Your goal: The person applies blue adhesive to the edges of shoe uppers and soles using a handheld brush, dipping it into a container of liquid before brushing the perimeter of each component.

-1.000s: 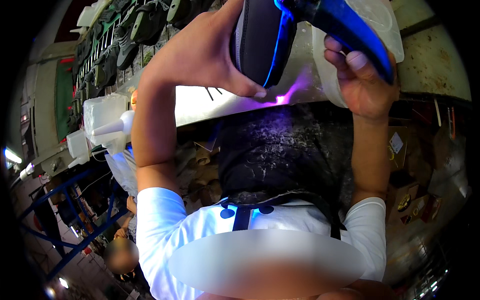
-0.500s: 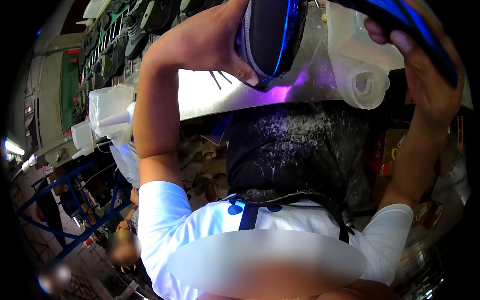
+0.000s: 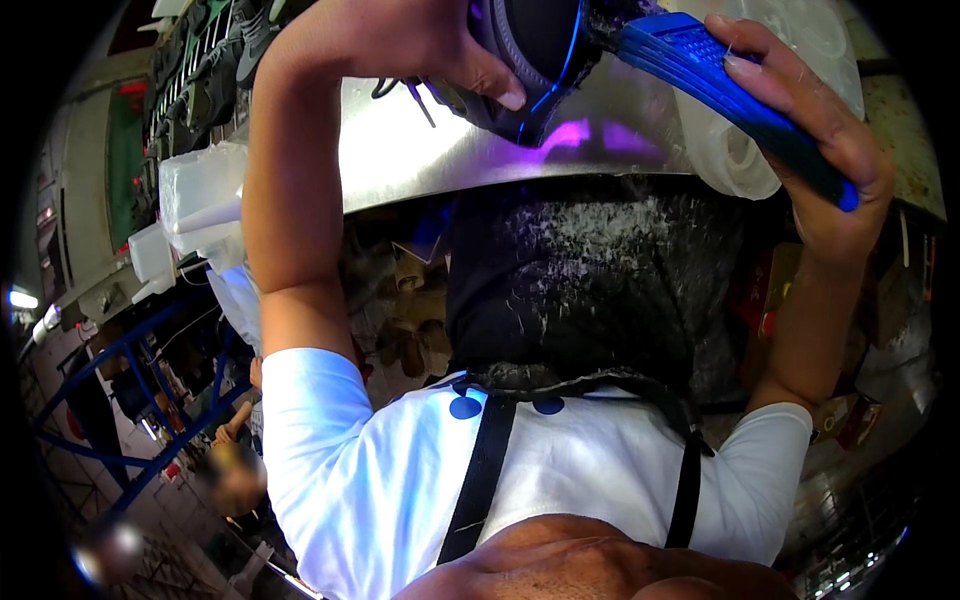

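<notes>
A worker's left hand grips a dark shoe at the top center of the frame, its thumb pressed along the upper and its other fingers hidden from view. A thin blue line of light runs along the shoe's edge. At the upper right, the right hand is closed around a blue-handled brush, thumb and fingers wrapped about the handle, which slants down to the right. The brush's dark, bristly end lies at the edge of the shoe; whether the two touch cannot be made out.

Below the shoe, a metal tabletop gleams white on its left and violet near its middle. A translucent plastic container stands at the upper right, behind the right hand. More shoes line a rack at the upper left, above a pale plastic box at the left. The worker wears a dark apron, flecked with white, over a white shirt. Another person appears at the lower left, near a blue metal frame.
</notes>
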Tool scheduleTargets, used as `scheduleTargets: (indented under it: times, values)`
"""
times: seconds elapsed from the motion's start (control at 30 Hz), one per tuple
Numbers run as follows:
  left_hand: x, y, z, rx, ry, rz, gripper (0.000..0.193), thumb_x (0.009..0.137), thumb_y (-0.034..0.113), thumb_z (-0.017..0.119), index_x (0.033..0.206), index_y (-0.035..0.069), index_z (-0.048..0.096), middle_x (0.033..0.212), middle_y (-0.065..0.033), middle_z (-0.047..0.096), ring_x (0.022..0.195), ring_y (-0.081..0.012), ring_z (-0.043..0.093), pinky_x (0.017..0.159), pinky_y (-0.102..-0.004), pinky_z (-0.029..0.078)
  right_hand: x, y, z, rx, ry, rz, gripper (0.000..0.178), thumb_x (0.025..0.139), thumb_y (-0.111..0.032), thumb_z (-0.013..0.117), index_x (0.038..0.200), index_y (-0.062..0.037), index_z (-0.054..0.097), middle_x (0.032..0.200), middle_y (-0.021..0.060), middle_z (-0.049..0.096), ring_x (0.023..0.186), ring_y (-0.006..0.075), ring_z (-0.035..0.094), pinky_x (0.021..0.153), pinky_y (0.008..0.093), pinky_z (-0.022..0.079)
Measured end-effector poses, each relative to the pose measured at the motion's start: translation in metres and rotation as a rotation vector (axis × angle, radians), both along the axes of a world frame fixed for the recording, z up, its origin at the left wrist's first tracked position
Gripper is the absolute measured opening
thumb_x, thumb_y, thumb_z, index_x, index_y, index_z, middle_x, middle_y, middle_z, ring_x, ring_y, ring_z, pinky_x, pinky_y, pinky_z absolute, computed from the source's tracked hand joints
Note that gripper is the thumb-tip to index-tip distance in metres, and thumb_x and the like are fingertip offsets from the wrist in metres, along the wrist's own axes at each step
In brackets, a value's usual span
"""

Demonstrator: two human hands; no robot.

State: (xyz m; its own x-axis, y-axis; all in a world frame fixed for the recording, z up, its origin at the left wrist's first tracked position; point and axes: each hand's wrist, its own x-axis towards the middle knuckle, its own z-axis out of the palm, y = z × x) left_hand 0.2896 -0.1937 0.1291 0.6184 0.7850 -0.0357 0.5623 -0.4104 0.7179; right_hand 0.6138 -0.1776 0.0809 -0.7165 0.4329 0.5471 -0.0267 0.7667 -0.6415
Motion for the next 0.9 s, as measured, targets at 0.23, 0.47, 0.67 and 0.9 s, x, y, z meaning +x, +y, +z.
scheduleTargets:
  times: [0.23, 0.47, 0.67, 0.9]
  values:
    - [-0.002, 0.005, 0.004, -0.203, 0.008, 0.187, 0.135, 0.056, 0.010, 0.100, 0.157, 0.001, 0.011, 0.125, -0.0193, 0.065, 0.113, -0.0237, 0.066, 0.094, -0.0385, 0.059, -0.016, -0.016, -0.023, -0.093, 0.118, 0.006, 0.036, 0.086, 0.012, 0.063, 0.121, 0.0149, 0.065, 0.132, 0.0341, 0.061, 0.130, 0.0423, 0.058, 0.111, 0.0458, 0.046]
    - [-0.012, 0.013, -0.010, 0.091, 0.140, 0.133, 0.129, 0.056, 0.025, 0.101, 0.154, -0.003, 0.022, 0.129, -0.0177, 0.063, 0.117, -0.0246, 0.063, 0.102, -0.0392, 0.054, -0.033, -0.023, -0.068, 0.048, 0.180, -0.162, 0.035, 0.081, 0.009, 0.075, 0.115, 0.0080, 0.070, 0.122, 0.0292, 0.068, 0.113, 0.0387, 0.067, 0.101, 0.0431, 0.053]
    - [-0.030, 0.025, -0.028, -0.035, -0.016, 0.179, 0.123, 0.057, 0.026, 0.101, 0.151, -0.004, 0.027, 0.129, -0.0167, 0.062, 0.117, -0.0246, 0.061, 0.104, -0.0383, 0.052, -0.053, -0.042, -0.059, -0.165, 0.198, -0.288, 0.020, 0.081, 0.009, 0.077, 0.101, 0.0062, 0.075, 0.117, 0.0289, 0.070, 0.108, 0.0363, 0.071, 0.099, 0.0409, 0.054]
    - [-0.032, 0.029, -0.034, -0.024, -0.069, 0.179, 0.124, 0.056, 0.029, 0.102, 0.150, -0.005, 0.028, 0.130, -0.0186, 0.061, 0.120, -0.0277, 0.061, 0.106, -0.0400, 0.051, -0.059, -0.038, -0.094, 0.059, 0.254, -0.208, 0.039, 0.081, 0.014, 0.070, 0.120, 0.0129, 0.067, 0.127, 0.0271, 0.067, 0.122, 0.0423, 0.063, 0.103, 0.0443, 0.055]
